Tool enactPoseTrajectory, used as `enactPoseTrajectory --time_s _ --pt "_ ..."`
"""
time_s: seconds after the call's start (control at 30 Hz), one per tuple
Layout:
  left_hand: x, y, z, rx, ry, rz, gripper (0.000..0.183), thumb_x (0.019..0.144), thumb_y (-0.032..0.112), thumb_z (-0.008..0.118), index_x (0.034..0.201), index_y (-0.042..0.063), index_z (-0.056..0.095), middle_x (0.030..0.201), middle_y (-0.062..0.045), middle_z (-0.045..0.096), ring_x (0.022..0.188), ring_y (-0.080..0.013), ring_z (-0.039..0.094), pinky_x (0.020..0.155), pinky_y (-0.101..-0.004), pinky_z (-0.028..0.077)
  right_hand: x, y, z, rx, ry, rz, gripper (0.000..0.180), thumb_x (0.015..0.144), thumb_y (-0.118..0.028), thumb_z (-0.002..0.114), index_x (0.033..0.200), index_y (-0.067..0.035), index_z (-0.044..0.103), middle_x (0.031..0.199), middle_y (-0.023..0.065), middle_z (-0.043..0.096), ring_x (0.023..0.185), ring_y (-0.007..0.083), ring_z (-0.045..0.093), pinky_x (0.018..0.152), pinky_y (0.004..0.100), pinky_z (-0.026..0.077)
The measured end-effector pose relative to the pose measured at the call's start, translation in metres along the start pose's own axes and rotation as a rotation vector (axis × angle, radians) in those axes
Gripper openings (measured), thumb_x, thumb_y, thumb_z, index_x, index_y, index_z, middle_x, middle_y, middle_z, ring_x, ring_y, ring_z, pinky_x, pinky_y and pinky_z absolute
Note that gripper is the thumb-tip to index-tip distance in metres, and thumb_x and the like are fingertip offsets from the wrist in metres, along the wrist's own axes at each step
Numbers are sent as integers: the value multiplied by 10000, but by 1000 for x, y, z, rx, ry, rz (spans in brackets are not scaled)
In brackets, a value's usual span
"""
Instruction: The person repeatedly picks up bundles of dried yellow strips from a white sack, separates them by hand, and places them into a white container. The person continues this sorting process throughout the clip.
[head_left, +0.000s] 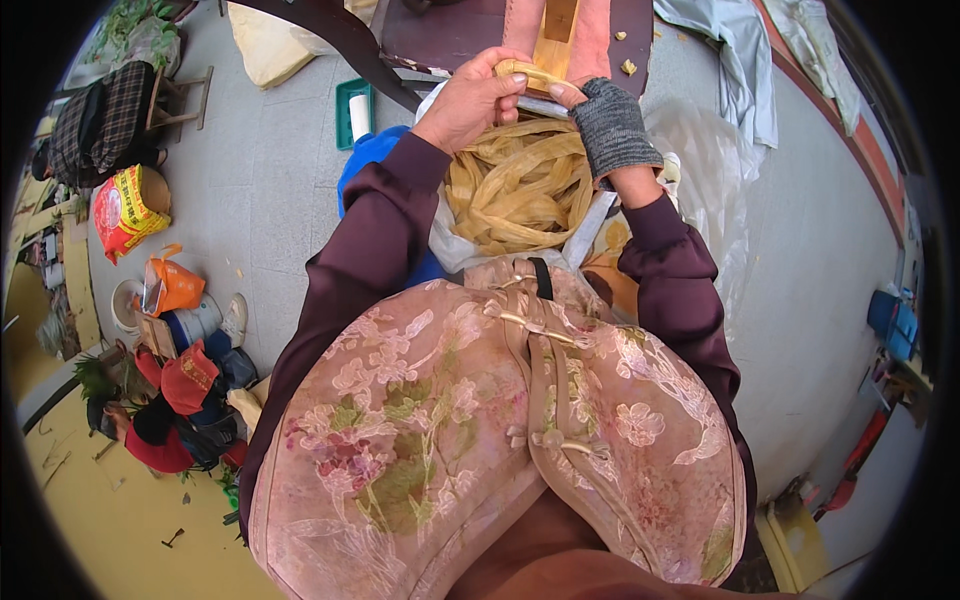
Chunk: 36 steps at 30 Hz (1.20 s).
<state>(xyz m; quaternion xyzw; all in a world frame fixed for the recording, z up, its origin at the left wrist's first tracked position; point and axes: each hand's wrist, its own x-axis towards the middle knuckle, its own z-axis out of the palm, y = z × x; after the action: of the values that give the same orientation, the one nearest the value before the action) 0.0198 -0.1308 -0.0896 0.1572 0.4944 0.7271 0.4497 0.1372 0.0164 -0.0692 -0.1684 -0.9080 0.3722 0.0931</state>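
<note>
A tan, fibrous-looking strip (534, 73) is stretched between my two hands, above a heap of similar strips. My left hand (466, 101) pinches its folded left end between thumb and fingers. At the other end, my right hand (574, 94) grips it; a grey knitted wrist cover (615, 131) hides much of that hand. The coiled strips (517, 191) lie below in a white plastic bag (457, 244) before my lap. Just beyond my fingers, a wooden tool (553, 56) rests on a pink cloth (595, 37) over a dark chair seat (450, 34).
Left of the seat, a green tray (354, 112) holds a white roll. Clear plastic sheeting (697, 165) hangs at my right. A red and yellow sack (131, 214), an orange bag (174, 281) and a person in red (161, 442) are at far left. Another person (97, 124) sits above them.
</note>
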Motion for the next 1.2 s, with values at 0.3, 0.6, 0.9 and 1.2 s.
enactPoseTrajectory --time_s 0.3,0.6,0.9,1.2 --pt "24 12 -1 435 62 24 187 969 222 518 1128 124 512 626 108 313 492 4 259 449 -187 246 39 48 13 -151 45 -79 227 915 -307 538 974 -126 661 759 128 606 717 307 603 654 421 470" --pt "53 17 -3 312 165 -41 208 902 243 577 997 58 582 651 41 457 531 -49 388 462 -231 320 68 48 15 -38 295 38 431 877 -421 530 809 -13 655 760 192 637 741 344 616 726 419 462" --pt "48 -14 -23 854 315 47 292 865 241 562 992 -15 624 793 -69 639 710 -150 580 688 -288 479 63 91 46 -397 61 -50 398 901 -363 516 926 16 633 945 256 617 882 375 610 771 448 462" --pt "-37 0 -12 -448 1 -10 248 1002 234 439 1143 42 508 985 -47 585 717 -92 523 670 -268 496 0 -4 39 1004 100 307 278 909 -274 575 729 -96 461 584 21 474 451 119 427 422 263 368"
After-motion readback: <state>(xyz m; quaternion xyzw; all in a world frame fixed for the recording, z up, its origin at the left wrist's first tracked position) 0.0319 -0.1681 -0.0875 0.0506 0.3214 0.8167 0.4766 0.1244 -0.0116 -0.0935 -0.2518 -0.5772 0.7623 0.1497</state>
